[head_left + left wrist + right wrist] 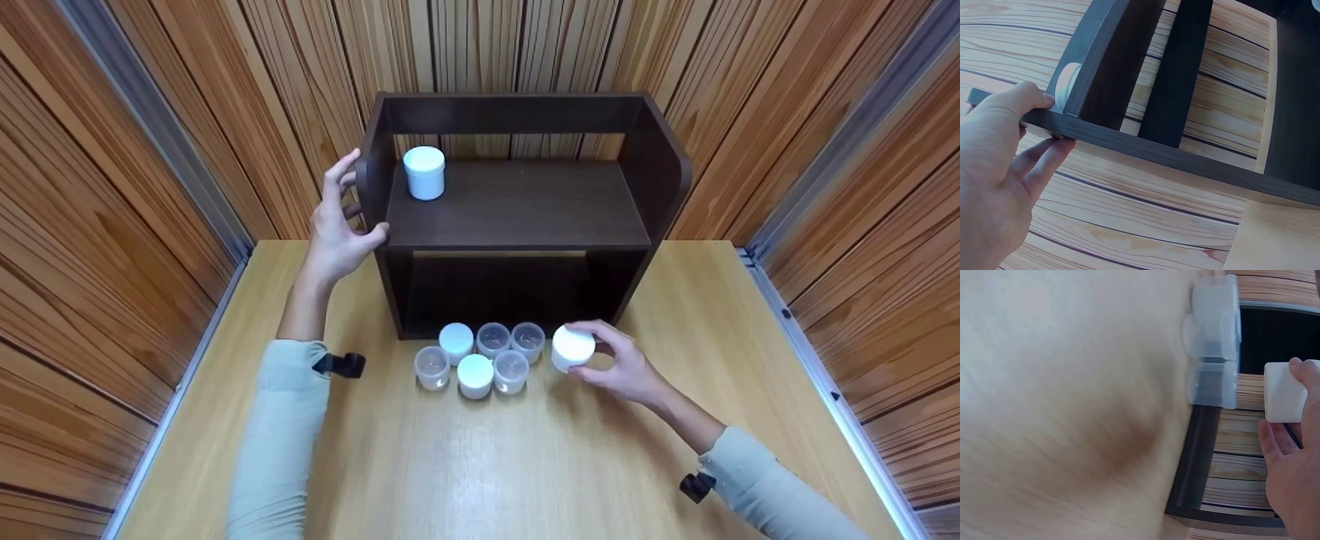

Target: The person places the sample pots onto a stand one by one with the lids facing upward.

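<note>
My right hand (pixel 626 367) holds a white lidded jar (pixel 573 348) between thumb and fingers, just right of the cups. The right wrist view shows that jar (pixel 1284 392) raised off the table. With thumb inside and fingers outside, my left hand (pixel 341 236) grips the left side panel of a dark brown two-tier shelf (pixel 517 210); the left wrist view shows this hand (pixel 1002 169) on the panel's edge. Another white lidded jar (pixel 424 174) stands on the upper board, at its left end.
Before the shelf stand several clear plastic cups (pixel 433 369) and two white-topped jars (pixel 456 343), (pixel 475 376), close together on the light wood table (pixel 465 480). Wood-plank walls (pixel 480 45) rise behind and at both sides, with metal rails (pixel 832 390) along the table's sides.
</note>
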The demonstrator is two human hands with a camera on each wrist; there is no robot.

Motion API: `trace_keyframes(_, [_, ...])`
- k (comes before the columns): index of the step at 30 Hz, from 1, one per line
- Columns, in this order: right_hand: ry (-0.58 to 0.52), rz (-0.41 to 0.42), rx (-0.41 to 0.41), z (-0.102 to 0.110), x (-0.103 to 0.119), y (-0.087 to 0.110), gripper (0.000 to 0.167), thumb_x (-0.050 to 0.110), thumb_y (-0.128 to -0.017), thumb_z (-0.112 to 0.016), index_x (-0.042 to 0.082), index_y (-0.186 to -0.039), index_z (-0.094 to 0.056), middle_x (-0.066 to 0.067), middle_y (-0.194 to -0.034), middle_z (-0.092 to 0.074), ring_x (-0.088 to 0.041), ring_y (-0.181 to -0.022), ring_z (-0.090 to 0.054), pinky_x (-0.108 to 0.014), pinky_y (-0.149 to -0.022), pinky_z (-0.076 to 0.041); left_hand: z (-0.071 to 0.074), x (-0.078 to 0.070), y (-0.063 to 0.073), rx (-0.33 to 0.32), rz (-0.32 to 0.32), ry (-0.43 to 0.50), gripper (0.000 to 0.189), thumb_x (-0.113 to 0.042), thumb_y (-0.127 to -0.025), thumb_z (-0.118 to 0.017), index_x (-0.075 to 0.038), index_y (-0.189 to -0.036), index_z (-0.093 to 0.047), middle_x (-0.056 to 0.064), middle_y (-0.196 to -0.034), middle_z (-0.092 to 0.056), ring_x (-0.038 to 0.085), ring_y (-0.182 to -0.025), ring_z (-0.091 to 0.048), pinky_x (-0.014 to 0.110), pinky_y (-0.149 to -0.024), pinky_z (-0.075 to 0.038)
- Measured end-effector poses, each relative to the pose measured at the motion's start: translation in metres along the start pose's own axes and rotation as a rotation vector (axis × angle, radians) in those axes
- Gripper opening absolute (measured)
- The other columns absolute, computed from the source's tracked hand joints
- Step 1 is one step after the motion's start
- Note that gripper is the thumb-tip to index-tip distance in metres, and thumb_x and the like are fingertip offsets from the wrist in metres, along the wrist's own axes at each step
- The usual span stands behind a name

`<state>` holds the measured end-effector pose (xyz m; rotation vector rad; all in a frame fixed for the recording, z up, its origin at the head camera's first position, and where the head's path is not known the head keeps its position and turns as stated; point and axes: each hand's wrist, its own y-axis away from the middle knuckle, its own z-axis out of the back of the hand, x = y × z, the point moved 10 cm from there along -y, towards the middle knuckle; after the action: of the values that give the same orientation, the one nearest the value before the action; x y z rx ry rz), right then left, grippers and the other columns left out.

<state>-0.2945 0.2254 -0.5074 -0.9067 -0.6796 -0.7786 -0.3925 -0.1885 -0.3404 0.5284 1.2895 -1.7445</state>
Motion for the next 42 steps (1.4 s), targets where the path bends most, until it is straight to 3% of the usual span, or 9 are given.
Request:
trace_keyframes(5, [-0.024, 0.041, -0.038, 0.009, 0.010, -0.006, 0.066, -0.016, -0.079, -0.090, -0.008, -0.141, -0.068, -0.025, -0.132, -0.073, 0.004, -0.126, -0.065, -0.011, -0.102, -0.061, 0.000, -0.001, -0.001, 0.008, -0.008, -0.012, 0.097, 0.005, -0.093, -0.080, -0.019, -0.172, -0.030, 0.014, -0.162, -0.057, 0.027, -0.156, -0.052, 0.065, -0.126, -0.052])
trace_keyframes(11, [-0.071, 0.082, -0.037, 0.021, 0.026, -0.020, 0.067, -0.021, -0.078, -0.088, -0.012, -0.141, -0.067, 0.003, -0.138, -0.073, 0.001, -0.128, -0.066, -0.013, -0.101, -0.062, 0.000, 0.000, 0.001, -0.005, -0.008, 0.001, 0.097, 0.007, -0.092, -0.078, -0.018, -0.173, -0.030, 0.015, -0.160, -0.058, 0.027, -0.154, -0.053, 0.065, -0.125, -0.053])
trace_keyframes(14, [-0.076, 0.100, -0.027, 0.027, 0.035, -0.026, 0.067, -0.022, -0.078, -0.087, -0.012, -0.141, -0.066, 0.010, -0.139, -0.071, 0.000, -0.127, -0.066, -0.014, -0.100, -0.062, 0.000, 0.002, 0.002, -0.009, -0.002, 0.003, 0.097, 0.007, -0.092, -0.078, -0.019, -0.173, -0.030, 0.015, -0.160, -0.057, 0.027, -0.154, -0.053, 0.065, -0.126, -0.053])
trace_keyframes(23, [-0.063, 0.109, -0.022, 0.035, 0.049, -0.041, 0.067, -0.021, -0.079, -0.087, -0.012, -0.141, -0.065, 0.006, -0.139, -0.072, -0.001, -0.122, -0.067, -0.012, -0.100, -0.061, 0.000, 0.002, 0.001, -0.008, -0.004, 0.000, 0.097, 0.006, -0.092, -0.079, -0.019, -0.172, -0.030, 0.015, -0.159, -0.057, 0.027, -0.154, -0.053, 0.065, -0.126, -0.053])
trace_keyframes(34, [-0.096, 0.104, 0.015, 0.032, 0.075, -0.064, 0.065, -0.021, -0.082, -0.085, -0.013, -0.142, -0.063, 0.019, -0.143, -0.068, -0.001, -0.126, -0.066, -0.014, -0.104, -0.062, -0.001, 0.001, 0.001, -0.007, -0.001, -0.004, 0.097, 0.006, -0.092, -0.078, -0.020, -0.173, -0.030, 0.015, -0.160, -0.057, 0.027, -0.155, -0.053, 0.065, -0.126, -0.053])
trace_keyframes(42, [-0.129, 0.084, -0.008, 0.029, 0.091, -0.084, 0.065, -0.020, -0.082, -0.085, -0.014, -0.143, -0.064, 0.018, -0.140, -0.070, -0.003, -0.124, -0.069, -0.016, -0.103, -0.063, 0.000, 0.002, 0.001, -0.009, 0.010, -0.010, 0.097, 0.006, -0.092, -0.077, -0.020, -0.173, -0.031, 0.017, -0.161, -0.057, 0.027, -0.154, -0.054, 0.064, -0.127, -0.052])
